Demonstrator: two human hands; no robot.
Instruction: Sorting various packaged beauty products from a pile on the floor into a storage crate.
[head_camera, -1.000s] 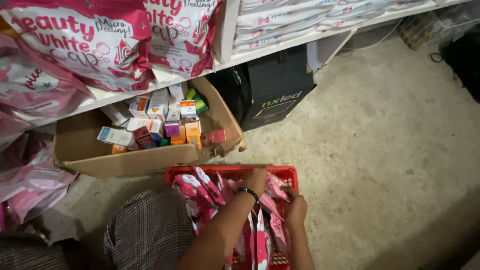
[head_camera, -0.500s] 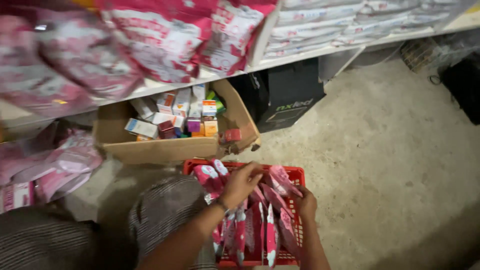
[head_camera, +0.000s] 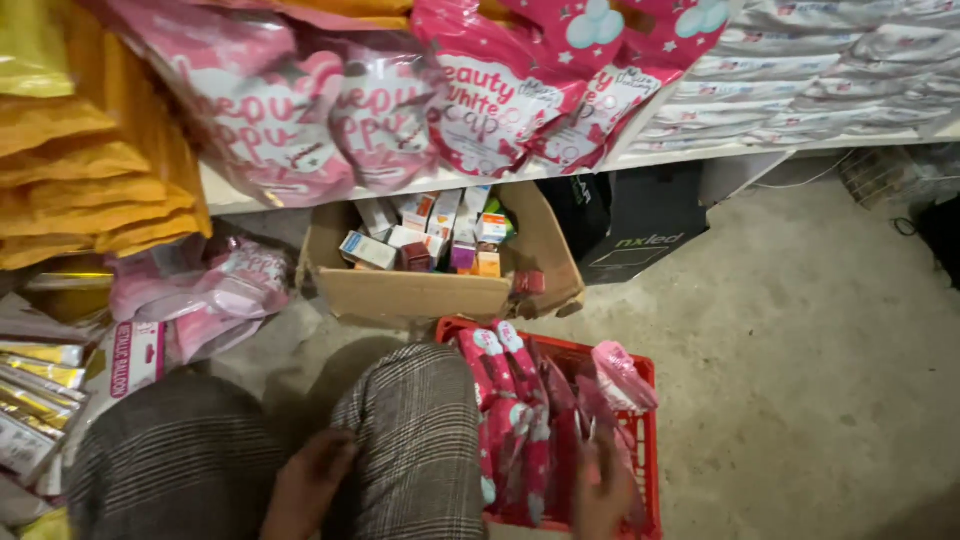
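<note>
Reaching into a red basket (head_camera: 645, 470) of pink packets on the floor.

At about five o'clock the right hand (head_camera: 603, 490) sits among the pink packets (head_camera: 510, 420), blurred, so whether it grips one is hard to tell. The left hand (head_camera: 305, 482), half a second ago inside the basket, now rests loosely open on the plaid trouser leg (head_camera: 420, 430) at seven o'clock. A cardboard box (head_camera: 410, 295) of small cartons stands at twelve o'clock, under the shelf (head_camera: 700, 155).
</note>
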